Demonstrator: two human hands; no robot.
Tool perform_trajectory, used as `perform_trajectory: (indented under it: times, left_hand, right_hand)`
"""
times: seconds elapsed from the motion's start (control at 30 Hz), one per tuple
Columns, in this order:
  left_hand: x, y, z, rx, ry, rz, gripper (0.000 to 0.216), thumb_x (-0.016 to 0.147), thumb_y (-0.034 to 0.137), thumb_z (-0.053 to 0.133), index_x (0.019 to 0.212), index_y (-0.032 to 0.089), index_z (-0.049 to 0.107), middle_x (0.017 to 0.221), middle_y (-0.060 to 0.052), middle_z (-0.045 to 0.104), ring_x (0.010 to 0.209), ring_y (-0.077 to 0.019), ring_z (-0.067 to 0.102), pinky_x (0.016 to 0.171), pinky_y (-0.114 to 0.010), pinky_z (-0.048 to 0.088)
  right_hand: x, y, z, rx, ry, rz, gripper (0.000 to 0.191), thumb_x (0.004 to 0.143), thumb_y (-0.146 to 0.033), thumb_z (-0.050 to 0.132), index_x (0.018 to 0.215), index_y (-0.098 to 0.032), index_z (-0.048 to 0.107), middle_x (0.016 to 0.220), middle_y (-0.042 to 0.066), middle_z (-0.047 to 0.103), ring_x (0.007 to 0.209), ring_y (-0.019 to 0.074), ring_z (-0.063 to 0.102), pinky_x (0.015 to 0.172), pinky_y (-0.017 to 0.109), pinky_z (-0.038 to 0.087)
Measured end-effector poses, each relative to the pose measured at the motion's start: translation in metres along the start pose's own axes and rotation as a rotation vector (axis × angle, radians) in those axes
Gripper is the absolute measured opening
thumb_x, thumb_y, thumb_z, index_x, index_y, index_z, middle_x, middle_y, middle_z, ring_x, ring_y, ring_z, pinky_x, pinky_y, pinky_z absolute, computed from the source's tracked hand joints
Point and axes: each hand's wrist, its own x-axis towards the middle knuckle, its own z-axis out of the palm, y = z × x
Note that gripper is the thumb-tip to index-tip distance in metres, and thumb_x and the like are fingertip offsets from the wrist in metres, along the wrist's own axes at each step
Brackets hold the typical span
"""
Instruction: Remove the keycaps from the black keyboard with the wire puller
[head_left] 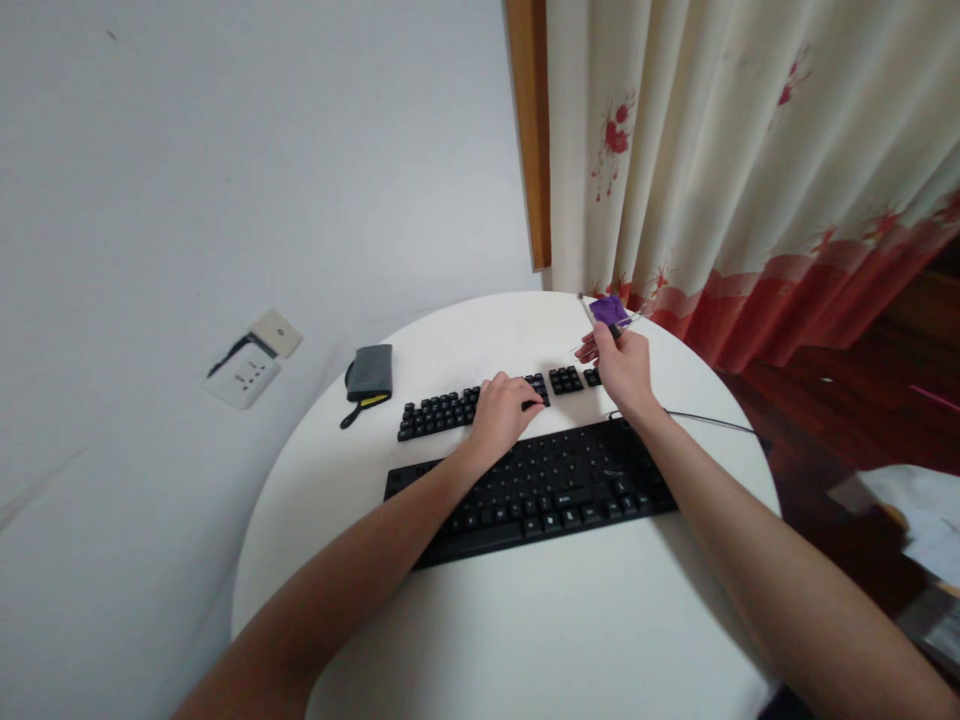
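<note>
Two black keyboards lie on a round white table (525, 620). The near keyboard (532, 495) is whole; the far keyboard (442, 410) shows rows of loose-looking keys. My left hand (501, 408) rests curled on the far keyboard's right part, fingers pressed on the keys. Just beyond that keyboard's right end, my right hand (621, 362) is raised and pinches a small purple tool (609, 310) with thin wire ends.
A grey pouch (370, 374) with a black and yellow strap lies at the table's far left. A thin cable (709, 418) runs off the table to the right. A wall socket (251, 372) sits on the white wall; a curtain (735, 170) hangs behind.
</note>
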Motion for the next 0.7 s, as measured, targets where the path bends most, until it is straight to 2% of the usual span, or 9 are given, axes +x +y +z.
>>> perform_trajectory:
  times: [0.1, 0.33, 0.7]
  left_hand:
    - [0.0001, 0.0027, -0.0022, -0.011, 0.021, -0.026, 0.008, 0.083, 0.031, 0.075, 0.089, 0.025, 0.074, 0.1, -0.003, 0.073, 0.097, -0.0261, 0.056, 0.084, -0.042, 0.041]
    - [0.0004, 0.0069, -0.0046, -0.018, 0.077, -0.057, 0.029, 0.075, 0.027, 0.081, 0.099, 0.022, 0.066, 0.105, -0.004, 0.068, 0.101, -0.0269, 0.054, 0.089, -0.041, 0.043]
    - [-0.0007, 0.0063, -0.0045, -0.033, 0.066, -0.044, 0.04, 0.074, 0.025, 0.079, 0.11, 0.022, 0.063, 0.112, -0.005, 0.064, 0.105, -0.0279, 0.052, 0.094, -0.042, 0.043]
  right_hand:
    - [0.0004, 0.0005, -0.0004, -0.002, 0.005, 0.003, 0.039, 0.092, -0.047, 0.051, 0.072, -0.016, 0.064, 0.062, 0.008, 0.07, 0.054, 0.0166, 0.065, 0.056, 0.027, 0.049]
    - [0.0017, -0.0007, -0.0015, 0.015, 0.016, 0.007, 0.04, 0.092, -0.047, 0.051, 0.071, -0.015, 0.064, 0.062, 0.008, 0.07, 0.053, 0.0163, 0.065, 0.056, 0.027, 0.049]
    - [0.0031, 0.0019, -0.0029, 0.048, 0.027, 0.0, 0.043, 0.092, -0.052, 0.054, 0.072, -0.015, 0.064, 0.063, 0.009, 0.071, 0.053, 0.0156, 0.063, 0.055, 0.027, 0.05]
